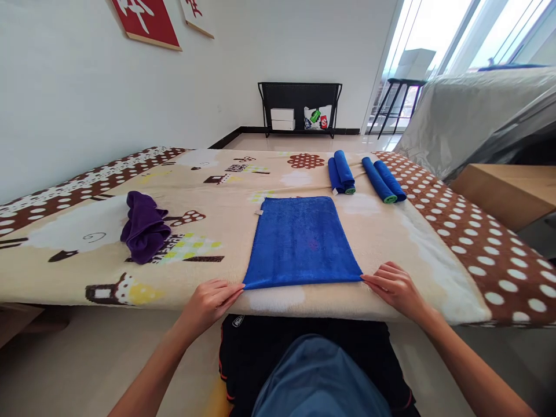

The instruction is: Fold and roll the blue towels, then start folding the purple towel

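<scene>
A blue towel [302,243] lies spread flat on the patterned blanket in front of me, a small white tag at its far left edge. My left hand [212,301] pinches its near left corner between thumb and fingers. At the near right corner, my right hand [393,286] grips the cloth in the same way. The near edge between them looks slightly folded over and is pulled straight. Beyond it to the right lie rolled blue towels [343,172] side by side, and another pair of blue rolls [382,180] with green ends.
A crumpled purple cloth [145,227] lies on the left of the blanket [234,231]. Right of the bed stands a cardboard box [508,191] beside a covered bulky object [486,110]. A black rack [300,95] and a stool [397,95] stand at the back.
</scene>
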Demonstrator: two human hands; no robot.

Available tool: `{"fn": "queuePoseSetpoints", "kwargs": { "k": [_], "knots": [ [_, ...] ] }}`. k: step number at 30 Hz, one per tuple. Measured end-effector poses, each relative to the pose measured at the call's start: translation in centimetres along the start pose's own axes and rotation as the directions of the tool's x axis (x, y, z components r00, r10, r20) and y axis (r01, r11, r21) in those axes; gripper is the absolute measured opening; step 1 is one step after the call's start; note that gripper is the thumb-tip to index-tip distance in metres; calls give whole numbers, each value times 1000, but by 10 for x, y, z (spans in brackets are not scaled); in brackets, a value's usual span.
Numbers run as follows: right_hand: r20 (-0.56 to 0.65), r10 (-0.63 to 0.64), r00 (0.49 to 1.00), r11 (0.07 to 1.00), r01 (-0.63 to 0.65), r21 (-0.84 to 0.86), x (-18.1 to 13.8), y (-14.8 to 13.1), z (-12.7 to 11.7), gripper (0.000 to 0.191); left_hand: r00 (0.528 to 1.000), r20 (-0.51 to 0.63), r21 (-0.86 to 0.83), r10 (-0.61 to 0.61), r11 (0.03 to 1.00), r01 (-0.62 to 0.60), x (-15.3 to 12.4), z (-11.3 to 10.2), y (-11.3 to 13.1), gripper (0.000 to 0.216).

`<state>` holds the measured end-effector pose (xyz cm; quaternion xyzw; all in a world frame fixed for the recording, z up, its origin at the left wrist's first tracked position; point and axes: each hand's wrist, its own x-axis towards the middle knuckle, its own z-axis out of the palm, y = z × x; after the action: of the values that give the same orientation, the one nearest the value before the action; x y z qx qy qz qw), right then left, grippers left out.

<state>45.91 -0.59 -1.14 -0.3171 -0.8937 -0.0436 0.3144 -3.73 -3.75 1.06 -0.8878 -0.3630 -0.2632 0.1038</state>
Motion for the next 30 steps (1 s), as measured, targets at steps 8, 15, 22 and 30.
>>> {"fn": "queuePoseSetpoints", "kwargs": {
  "k": [8,15,22,30],
  "knots": [
    [-89,-23,996,997,16,-71,-6,-12,2,19,997,-50,92,57,994,-52,-10,0,9,25],
    [-57,1,998,999,-4,-45,-14,-15,2,18,995,-95,70,1,998,6,-27,10,7,24],
    [193,178,965,952,-218,214,27,-12,-17,20,991,41,-139,-126,982,131,12,-6,15,25],
    [45,443,896,892,-445,82,124,-73,66,35,895,3,-38,-446,894,446,135,62,81,31]
  ]
}}
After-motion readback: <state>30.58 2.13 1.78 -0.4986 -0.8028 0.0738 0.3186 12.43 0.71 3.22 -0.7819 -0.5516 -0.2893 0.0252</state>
